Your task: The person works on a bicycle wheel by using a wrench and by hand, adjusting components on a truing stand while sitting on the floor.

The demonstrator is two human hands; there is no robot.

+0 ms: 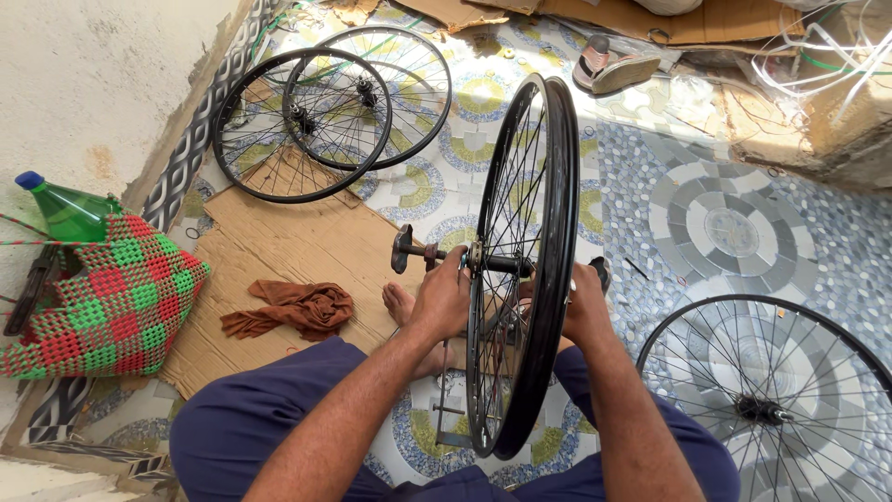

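A black spoked bicycle wheel (548, 242) stands upright on edge in front of me, seated in a metal stand (448, 409) on the floor. My left hand (444, 296) grips the axle (437, 255) at the hub on the wheel's left side; the axle sticks out leftward with a nut and a bracket on it. My right hand (583, 302) is on the wheel's right side at hub height, fingers closed against the rim and hub area. What it holds is hidden behind the rim. My bare foot (400, 302) rests below the axle.
Two black wheels (321, 116) lie overlapping at the back left, another wheel (771, 400) lies at the lower right. A brown rag (297, 309) sits on flattened cardboard (279, 251). A red-green woven bag (107, 297) with a green bottle (65, 209) leans on the left wall. A sandal (609, 65) lies far back.
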